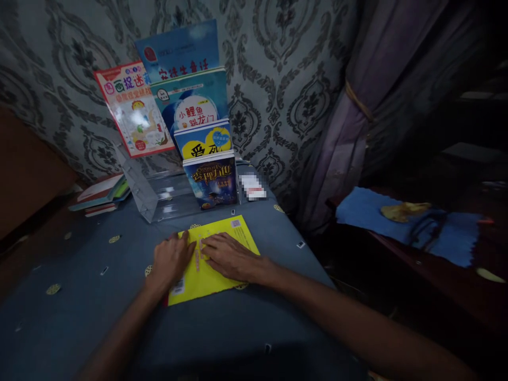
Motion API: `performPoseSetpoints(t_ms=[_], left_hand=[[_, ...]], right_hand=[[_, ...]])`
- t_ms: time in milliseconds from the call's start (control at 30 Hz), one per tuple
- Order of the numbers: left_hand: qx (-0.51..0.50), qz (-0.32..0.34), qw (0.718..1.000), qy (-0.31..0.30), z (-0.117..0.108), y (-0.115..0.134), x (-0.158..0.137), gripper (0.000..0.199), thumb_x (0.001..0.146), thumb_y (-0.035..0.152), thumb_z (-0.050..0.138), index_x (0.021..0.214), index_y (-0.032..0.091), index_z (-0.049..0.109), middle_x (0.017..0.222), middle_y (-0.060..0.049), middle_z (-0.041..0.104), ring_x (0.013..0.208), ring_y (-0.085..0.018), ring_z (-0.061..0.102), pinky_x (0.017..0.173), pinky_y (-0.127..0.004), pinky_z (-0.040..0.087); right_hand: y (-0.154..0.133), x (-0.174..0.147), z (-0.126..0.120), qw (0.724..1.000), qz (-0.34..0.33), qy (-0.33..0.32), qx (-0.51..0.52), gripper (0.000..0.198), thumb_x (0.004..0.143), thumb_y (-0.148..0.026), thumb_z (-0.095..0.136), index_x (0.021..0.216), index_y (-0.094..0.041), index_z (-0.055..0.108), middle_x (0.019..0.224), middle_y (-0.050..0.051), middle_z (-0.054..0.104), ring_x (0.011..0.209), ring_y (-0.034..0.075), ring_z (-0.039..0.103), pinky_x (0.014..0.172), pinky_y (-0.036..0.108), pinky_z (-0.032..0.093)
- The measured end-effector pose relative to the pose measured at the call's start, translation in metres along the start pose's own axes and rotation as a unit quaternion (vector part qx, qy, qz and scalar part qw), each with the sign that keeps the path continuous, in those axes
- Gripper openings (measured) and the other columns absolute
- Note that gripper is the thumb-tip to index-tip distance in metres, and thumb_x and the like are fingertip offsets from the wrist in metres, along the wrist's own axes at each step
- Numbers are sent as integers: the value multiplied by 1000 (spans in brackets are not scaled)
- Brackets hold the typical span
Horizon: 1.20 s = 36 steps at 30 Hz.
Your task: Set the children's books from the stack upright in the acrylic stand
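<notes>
A yellow book [222, 272] lies flat on the cloth-covered table, its barcode corner towards the lower left. My left hand [171, 259] rests on its left side, fingers slightly bent and thumb apart. Across the middle of the cover, my right hand [228, 256] lies with its fingers stretched out, pressing on the surface. Neither hand grips the book. Just behind it stands a clear tiered book rack [145, 198]. The rack's right side holds a dark blue book [212, 182], a blue and yellow book [204, 142], a teal book [194, 106] and a tall blue book [180, 50].
A red-edged picture book [137, 114] leans at the rack's back left. Several books [103, 193] lie stacked left of the rack. A blurred-out white item [253, 187] lies to its right. A blue cloth [365, 209] covers a side surface at right, beyond the table edge.
</notes>
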<state>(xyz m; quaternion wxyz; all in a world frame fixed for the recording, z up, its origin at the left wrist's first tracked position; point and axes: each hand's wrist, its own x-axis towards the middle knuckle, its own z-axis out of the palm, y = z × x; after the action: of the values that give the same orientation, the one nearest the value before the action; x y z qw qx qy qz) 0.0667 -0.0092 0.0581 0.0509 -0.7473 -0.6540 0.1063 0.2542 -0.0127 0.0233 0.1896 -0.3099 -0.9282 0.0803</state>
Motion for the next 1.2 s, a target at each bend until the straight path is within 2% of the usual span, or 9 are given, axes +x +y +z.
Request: performPoseSetpoints(t_ms=[100,300,400,500,700,900,1200], left_hand=[[-39,28,998,33,2,8,9,42,103,37,39,134,21,62,118,-16,71,97,-28,72,78,-34,51],[-81,80,989,89,15,16,17,34,102,31,42,124,24,67,128,-11,67,112,-26,63,84,-34,52],[-66,91,986,124,28,15,15,33,102,30,44,128,25,63,132,-11,65,114,-27,59,87,-37,52],[-73,117,977,165,44,14,13,35,103,27,43,133,22,60,137,-13,62,120,-28,58,99,-42,50],[-124,173,954,211,69,15,15,38,101,17,38,134,15,58,141,-18,60,131,-28,57,112,-47,44],[-127,175,954,208,71,16,15,38,101,16,37,135,12,55,143,-19,60,136,-29,55,112,-47,44],[-78,172,967,169,56,17,9,40,99,13,40,137,10,53,145,-19,60,137,-29,55,110,-49,44]], right_hand=[[3,2,2,999,28,-23,-21,10,99,-20,59,103,-16,67,116,12,70,113,26,63,101,44,49],[14,3,9,998,51,5,-31,16,99,-15,54,110,-14,66,117,15,69,115,27,61,102,46,47],[16,2,12,998,48,16,-23,18,100,-17,53,113,-15,66,121,15,68,119,27,60,105,47,46],[15,1,14,998,52,25,-14,22,100,-17,51,117,-15,65,125,14,68,124,27,59,109,47,44],[13,0,21,996,80,33,-9,36,103,-21,44,133,-10,59,137,20,64,134,29,55,116,53,41],[18,-1,32,995,91,20,-21,46,105,-28,38,145,-9,52,151,22,55,147,33,43,122,60,32],[17,2,28,995,89,-29,-14,51,106,-29,33,148,-5,50,154,22,51,152,31,36,126,57,28]])
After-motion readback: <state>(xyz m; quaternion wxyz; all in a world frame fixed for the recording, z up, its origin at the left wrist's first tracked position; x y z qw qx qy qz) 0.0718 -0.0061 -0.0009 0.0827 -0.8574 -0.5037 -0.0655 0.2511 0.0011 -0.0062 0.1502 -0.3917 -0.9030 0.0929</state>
